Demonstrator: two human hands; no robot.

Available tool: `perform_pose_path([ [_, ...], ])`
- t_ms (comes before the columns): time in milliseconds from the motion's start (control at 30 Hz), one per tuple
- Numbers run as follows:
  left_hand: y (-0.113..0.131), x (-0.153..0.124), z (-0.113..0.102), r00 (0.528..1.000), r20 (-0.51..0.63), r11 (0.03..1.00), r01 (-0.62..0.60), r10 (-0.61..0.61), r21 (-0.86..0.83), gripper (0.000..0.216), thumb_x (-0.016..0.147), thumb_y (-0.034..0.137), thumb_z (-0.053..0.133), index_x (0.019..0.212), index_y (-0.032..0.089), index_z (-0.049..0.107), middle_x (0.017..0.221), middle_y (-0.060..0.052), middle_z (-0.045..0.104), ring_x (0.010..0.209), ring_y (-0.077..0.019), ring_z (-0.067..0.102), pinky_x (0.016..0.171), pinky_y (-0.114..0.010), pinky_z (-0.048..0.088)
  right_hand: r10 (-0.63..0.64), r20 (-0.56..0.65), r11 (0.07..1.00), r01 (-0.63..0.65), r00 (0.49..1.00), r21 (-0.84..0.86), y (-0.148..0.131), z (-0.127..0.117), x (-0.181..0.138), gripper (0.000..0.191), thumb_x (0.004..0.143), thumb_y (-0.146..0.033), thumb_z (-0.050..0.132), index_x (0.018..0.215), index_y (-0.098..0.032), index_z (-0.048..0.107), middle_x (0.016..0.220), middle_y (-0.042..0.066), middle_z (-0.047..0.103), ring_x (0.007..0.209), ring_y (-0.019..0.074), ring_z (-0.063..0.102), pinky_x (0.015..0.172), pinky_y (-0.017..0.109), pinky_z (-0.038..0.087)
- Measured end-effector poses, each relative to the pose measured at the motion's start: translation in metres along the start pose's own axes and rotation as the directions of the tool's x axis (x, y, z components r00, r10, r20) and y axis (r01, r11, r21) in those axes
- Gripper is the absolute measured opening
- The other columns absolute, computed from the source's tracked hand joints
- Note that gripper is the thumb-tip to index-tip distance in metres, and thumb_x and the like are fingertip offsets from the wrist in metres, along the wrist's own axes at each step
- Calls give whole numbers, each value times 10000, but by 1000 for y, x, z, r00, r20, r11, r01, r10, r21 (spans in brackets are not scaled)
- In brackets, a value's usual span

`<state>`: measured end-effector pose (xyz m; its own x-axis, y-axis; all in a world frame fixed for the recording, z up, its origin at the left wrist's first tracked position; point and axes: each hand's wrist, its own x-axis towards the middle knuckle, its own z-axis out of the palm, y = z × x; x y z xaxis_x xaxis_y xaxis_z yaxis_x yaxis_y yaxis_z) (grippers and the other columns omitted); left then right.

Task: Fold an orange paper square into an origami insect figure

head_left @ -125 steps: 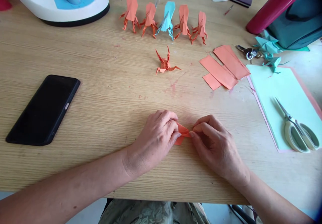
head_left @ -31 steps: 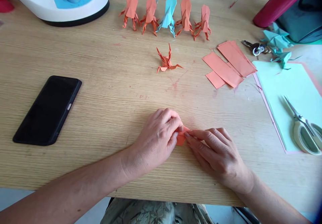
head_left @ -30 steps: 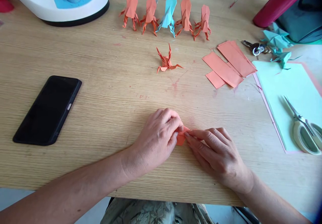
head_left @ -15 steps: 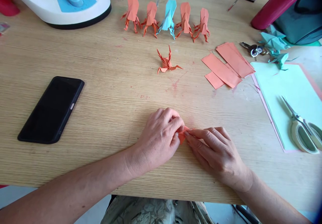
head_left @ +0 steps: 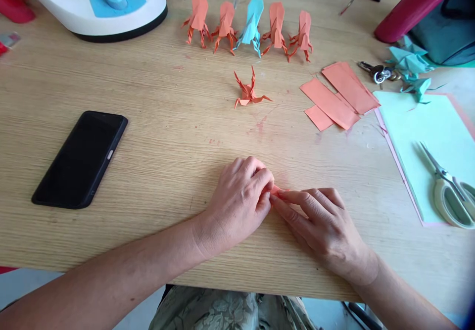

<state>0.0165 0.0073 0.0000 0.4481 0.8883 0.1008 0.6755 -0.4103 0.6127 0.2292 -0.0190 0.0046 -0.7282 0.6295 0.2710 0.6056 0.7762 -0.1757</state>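
Note:
Near the table's front edge, my left hand point(head_left: 243, 196) is closed on a small piece of folded orange paper point(head_left: 275, 190). My right hand point(head_left: 324, 228) pinches the same paper from the other side, its thumb and forefinger meeting the left fingertips. Most of the paper is hidden by my fingers; only a sliver shows between the hands. Beyond them lies an orange origami figure point(head_left: 247, 94) with thin limbs pointing up and sideways. Orange paper strips point(head_left: 330, 103) lie overlapped to the right of it.
Several orange origami figures point(head_left: 275, 25) stand in a row with one blue figure point(head_left: 252, 23). A black phone point(head_left: 79, 159) lies at left, below a white appliance point(head_left: 126, 3). At right are scissors point(head_left: 449, 189) on pale green paper point(head_left: 404, 137), keys point(head_left: 380, 74) and a dark red bottle point(head_left: 415, 8).
Less of the orange paper shows between my fingers now, and my left thumb has come closer to the right fingertips. The whole view has shifted slightly.

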Motion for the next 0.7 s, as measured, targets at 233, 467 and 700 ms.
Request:
perform_pose_path([
  [233, 1, 0, 0, 1000, 6, 1000, 15, -15, 21, 91, 908, 106, 543, 903, 194, 567, 1043, -53, 589, 977, -228, 539, 880, -409, 451, -2, 5, 1000, 2, 1000, -7, 0, -4, 1, 305, 982, -84, 516, 1256, -115, 646, 1154, 118, 721, 842, 216, 615, 720, 385, 390],
  [467, 0, 0, 0, 1000, 5, 1000, 5, -5, 24, 104, 897, 92, 541, 910, 192, 569, 1050, -55, 590, 987, -228, 537, 891, -407, 446, -10, -36, 1000, 10, 999, -7, 2, -5, -4, 243, 915, -36, 609, 1140, -102, 673, 1165, 114, 736, 820, 199, 637, 701, 379, 414],
  [700, 0, 1, 1, 1000, 2, 999, 8, -8, 33, 98, 889, 89, 543, 895, 183, 569, 1039, -50, 588, 978, -225, 536, 885, -403, 444, -31, -77, 1000, 31, 997, -5, 5, -7, -3, 200, 872, -40, 675, 1059, -112, 687, 1178, 111, 740, 820, 202, 655, 701, 384, 430],
])
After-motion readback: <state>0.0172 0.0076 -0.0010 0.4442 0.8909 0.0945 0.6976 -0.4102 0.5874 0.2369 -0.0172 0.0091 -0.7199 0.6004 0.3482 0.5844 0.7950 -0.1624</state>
